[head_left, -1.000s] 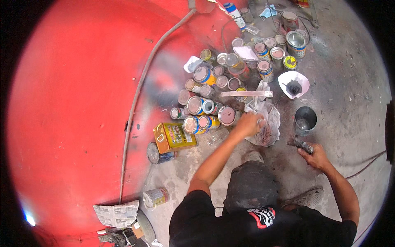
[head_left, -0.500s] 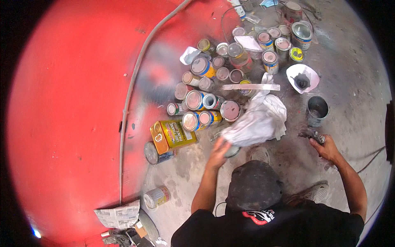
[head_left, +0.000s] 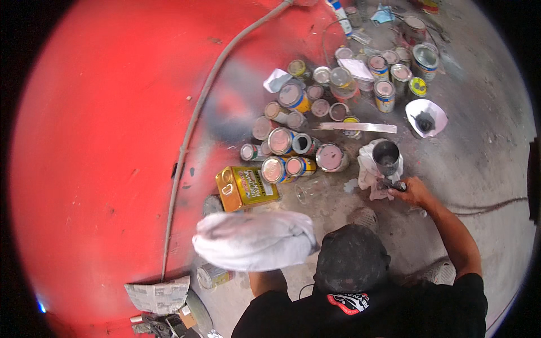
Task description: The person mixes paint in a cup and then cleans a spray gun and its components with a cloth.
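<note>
My left hand is hidden under a bundled white cloth [head_left: 253, 239], which it holds up low in the view, above the forearm [head_left: 265, 281]. My right hand [head_left: 412, 190] is closed on a dark metal tool [head_left: 394, 185]. A dark grey cup [head_left: 386, 153] is just beyond the tool, over a crumpled, stained pale cloth [head_left: 369, 169]; I cannot tell whether cup and tool are joined. Left of these lie a clear plastic container [head_left: 310, 191] and a gold-yellow rectangular tin [head_left: 248, 188]. A dark cap [head_left: 349, 256] shows between my arms.
Several paint cans [head_left: 329, 158] crowd the grey floor [head_left: 468, 163], with a pale flat strip [head_left: 358, 127] across some. A white paper funnel [head_left: 428, 115] with dark contents stands rightward. A grey pipe [head_left: 197, 112] crosses the red surface [head_left: 101, 141]. Newspaper [head_left: 155, 293] lies lower left.
My left hand has lifted the white cloth and brought it down-left, toward my body. My right hand, tool and grey cup have moved left, over the stained cloth now exposed.
</note>
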### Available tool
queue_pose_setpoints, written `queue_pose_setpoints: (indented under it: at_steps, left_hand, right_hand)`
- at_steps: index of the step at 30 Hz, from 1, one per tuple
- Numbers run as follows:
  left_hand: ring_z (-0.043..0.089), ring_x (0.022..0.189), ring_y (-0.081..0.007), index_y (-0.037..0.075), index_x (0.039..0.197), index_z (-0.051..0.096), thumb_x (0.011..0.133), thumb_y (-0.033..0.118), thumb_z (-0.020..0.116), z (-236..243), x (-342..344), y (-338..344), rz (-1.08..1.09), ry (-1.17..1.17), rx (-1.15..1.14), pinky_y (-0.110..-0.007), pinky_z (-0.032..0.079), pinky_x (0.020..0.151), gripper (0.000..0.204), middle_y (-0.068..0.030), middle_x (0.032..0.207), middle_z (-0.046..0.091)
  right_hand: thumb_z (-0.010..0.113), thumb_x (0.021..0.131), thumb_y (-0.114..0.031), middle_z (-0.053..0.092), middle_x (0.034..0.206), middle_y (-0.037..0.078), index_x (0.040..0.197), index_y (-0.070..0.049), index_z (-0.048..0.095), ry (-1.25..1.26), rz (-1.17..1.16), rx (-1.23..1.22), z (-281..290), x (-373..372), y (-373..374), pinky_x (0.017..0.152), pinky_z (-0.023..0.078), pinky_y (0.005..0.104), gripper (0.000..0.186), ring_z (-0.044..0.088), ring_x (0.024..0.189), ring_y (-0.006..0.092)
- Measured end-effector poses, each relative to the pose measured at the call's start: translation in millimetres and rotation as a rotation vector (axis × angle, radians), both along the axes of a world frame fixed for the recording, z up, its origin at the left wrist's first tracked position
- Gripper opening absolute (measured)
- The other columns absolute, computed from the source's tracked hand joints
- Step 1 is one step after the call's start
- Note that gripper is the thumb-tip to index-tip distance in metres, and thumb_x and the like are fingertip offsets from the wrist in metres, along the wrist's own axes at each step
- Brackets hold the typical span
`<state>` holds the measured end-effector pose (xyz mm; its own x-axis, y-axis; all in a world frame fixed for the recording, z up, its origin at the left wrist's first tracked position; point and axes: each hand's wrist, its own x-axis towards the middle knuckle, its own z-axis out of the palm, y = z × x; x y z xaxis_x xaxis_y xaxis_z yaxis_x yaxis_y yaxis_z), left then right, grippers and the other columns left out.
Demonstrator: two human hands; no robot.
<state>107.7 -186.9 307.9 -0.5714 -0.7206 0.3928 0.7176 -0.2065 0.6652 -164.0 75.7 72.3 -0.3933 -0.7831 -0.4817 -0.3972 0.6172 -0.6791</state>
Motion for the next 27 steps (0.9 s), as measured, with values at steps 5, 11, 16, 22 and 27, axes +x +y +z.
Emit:
queue_pose_setpoints:
  at_steps: [5, 11, 16, 22, 27]
  left_hand:
    - [0.052, 0.120, -0.0265, 0.007, 0.128, 0.048, 0.081, 0.028, 0.065, 0, -17, -8, -0.122, 0.056, 0.099, -0.045, 0.037, 0.107, 0.055, -0.0123, 0.125, 0.054]
    - [0.045, 0.128, -0.0285, 0.004, 0.136, 0.041, 0.088, 0.031, 0.056, 25, -74, 14, -0.259, -0.074, -0.129, -0.044, 0.034, 0.110, 0.058, -0.0137, 0.136, 0.047]
    - [0.049, 0.125, -0.0298, 0.002, 0.140, 0.037, 0.093, 0.023, 0.054, 10, -114, 37, -0.354, -0.307, 0.111, -0.044, 0.038, 0.107, 0.054, -0.0160, 0.137, 0.048]
    - [0.053, 0.118, -0.0178, 0.008, 0.136, 0.047, 0.092, 0.012, 0.061, -2, -118, 58, -0.548, -0.375, 0.045, -0.035, 0.042, 0.102, 0.047, -0.0075, 0.130, 0.054]
    - [0.044, 0.125, -0.0150, 0.002, 0.140, 0.041, 0.095, 0.020, 0.058, 23, -142, 62, -0.516, -0.486, -0.354, -0.031, 0.036, 0.104, 0.052, -0.0060, 0.135, 0.050]
  right_hand:
    - [0.071, 0.067, -0.064, 0.067, 0.081, 0.024, 0.085, 0.002, 0.070, 0.236, -0.125, 0.090, 0, 11, 11, 0.069, 0.050, 0.0460, 0.069, 0.065, 0.076, 0.0379]
    - [0.070, 0.071, -0.062, 0.070, 0.086, 0.015, 0.097, -0.004, 0.069, 0.521, 0.185, 0.252, 43, -7, 43, 0.073, 0.052, 0.0420, 0.063, 0.068, 0.085, 0.0320]
    - [0.071, 0.072, -0.056, 0.069, 0.084, 0.015, 0.096, -0.006, 0.067, 0.563, 0.205, 0.291, 80, -5, 51, 0.077, 0.051, 0.0435, 0.056, 0.066, 0.089, 0.0307]
    - [0.069, 0.077, -0.051, 0.064, 0.106, 0.014, 0.134, -0.008, 0.052, 0.084, -0.031, -0.508, 193, -46, 29, 0.072, 0.050, 0.0343, 0.073, 0.063, 0.095, 0.0227]
    - [0.068, 0.085, -0.028, 0.059, 0.122, 0.005, 0.137, -0.004, 0.045, -0.655, -0.155, -0.861, 195, -5, -11, 0.077, 0.048, 0.0261, 0.062, 0.057, 0.103, 0.0115]
